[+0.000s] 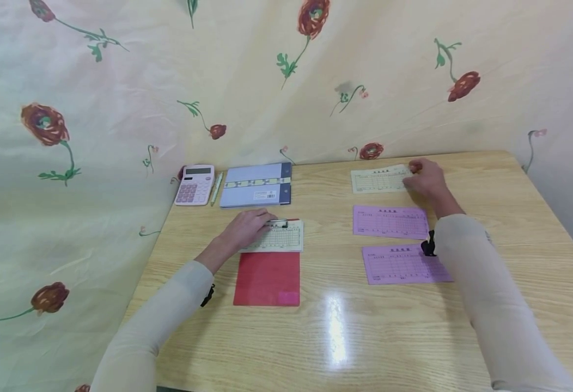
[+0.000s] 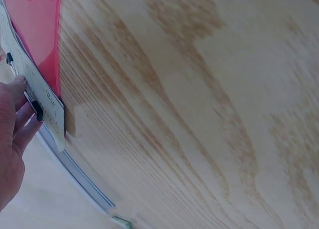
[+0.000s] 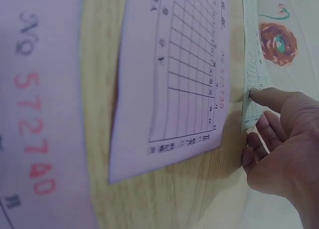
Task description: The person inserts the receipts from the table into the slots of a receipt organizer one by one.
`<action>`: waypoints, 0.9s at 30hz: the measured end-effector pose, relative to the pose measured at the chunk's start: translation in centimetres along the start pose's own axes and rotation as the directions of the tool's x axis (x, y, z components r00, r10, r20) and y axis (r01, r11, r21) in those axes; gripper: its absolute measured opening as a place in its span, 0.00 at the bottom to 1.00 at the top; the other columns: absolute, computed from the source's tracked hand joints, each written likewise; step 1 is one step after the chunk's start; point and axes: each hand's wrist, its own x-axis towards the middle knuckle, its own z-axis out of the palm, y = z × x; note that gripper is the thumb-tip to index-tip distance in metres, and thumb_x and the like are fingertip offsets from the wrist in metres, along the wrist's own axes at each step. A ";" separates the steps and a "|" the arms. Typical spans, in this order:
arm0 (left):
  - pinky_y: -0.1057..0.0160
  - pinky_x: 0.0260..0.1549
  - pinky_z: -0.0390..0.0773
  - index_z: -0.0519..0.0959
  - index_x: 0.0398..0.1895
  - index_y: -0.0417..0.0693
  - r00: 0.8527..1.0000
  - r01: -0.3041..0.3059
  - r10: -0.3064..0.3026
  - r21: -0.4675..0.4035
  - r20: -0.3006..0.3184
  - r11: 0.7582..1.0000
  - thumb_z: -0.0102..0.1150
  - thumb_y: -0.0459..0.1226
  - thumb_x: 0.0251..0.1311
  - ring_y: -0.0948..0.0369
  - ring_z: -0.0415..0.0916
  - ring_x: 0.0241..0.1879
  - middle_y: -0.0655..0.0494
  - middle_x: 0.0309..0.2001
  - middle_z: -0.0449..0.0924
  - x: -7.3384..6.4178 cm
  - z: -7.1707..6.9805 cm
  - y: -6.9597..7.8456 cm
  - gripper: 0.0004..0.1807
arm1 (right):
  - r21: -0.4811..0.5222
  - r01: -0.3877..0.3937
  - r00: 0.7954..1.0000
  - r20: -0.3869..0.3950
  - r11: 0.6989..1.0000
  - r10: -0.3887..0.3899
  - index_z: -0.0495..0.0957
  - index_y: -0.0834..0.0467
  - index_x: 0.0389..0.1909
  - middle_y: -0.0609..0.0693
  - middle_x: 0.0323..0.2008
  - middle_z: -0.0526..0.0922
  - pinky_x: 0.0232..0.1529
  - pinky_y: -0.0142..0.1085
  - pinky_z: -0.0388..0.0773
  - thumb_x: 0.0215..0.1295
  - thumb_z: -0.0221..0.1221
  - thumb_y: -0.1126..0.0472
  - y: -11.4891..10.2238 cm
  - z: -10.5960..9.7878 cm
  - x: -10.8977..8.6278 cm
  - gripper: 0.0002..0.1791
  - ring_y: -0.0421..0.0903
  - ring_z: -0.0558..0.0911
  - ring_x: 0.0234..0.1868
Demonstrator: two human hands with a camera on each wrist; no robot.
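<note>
My left hand is at the top of a red clipboard, its thumb and fingers round the wire clip. Under that clip lies a pad of pale printed forms; the left wrist view shows the clip's black end beside my fingers. At the back right, my right hand pinches the right end of a pale green form, thumb on its face in the right wrist view. Two purple forms lie one below the other nearer me, partly under my right sleeve.
A pink and white calculator, a green pen and a blue notebook sit along the back left of the wooden table. Flower-patterned cloth hangs behind and to the left.
</note>
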 end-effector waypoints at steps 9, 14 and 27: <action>0.63 0.45 0.84 0.83 0.64 0.46 1.000 0.003 -0.003 0.011 0.008 1.000 0.64 0.39 0.76 0.62 0.80 0.42 0.53 0.52 0.84 -0.1 0.0 -0.1 0.18 | -0.054 -0.025 0.999 0.025 0.998 0.027 0.60 0.77 0.75 0.76 0.64 0.69 0.62 0.58 0.72 0.78 0.56 0.61 -0.3 -0.2 -0.3 0.33 0.67 0.71 0.59; 0.62 0.45 0.84 0.83 0.64 0.45 1.000 0.000 0.000 0.014 0.006 1.000 0.64 0.38 0.76 0.62 0.80 0.42 0.53 0.52 0.84 0.0 -0.1 0.0 0.18 | -0.074 -0.027 0.999 -0.025 0.997 0.025 0.65 0.76 0.72 0.76 0.65 0.71 0.60 0.58 0.73 0.81 0.48 0.59 -0.3 -0.4 -0.2 0.29 0.68 0.72 0.60; 0.59 0.48 0.86 0.83 0.63 0.43 1.000 -0.019 0.019 0.001 -0.016 1.000 0.64 0.38 0.76 0.58 0.84 0.46 0.51 0.53 0.85 -0.1 -0.1 0.1 0.17 | -0.033 -0.008 0.991 -0.130 0.999 0.004 0.77 0.72 0.65 0.73 0.61 0.79 0.53 0.49 0.75 0.81 0.55 0.54 -1.3 -1.4 -0.6 0.26 0.65 0.76 0.59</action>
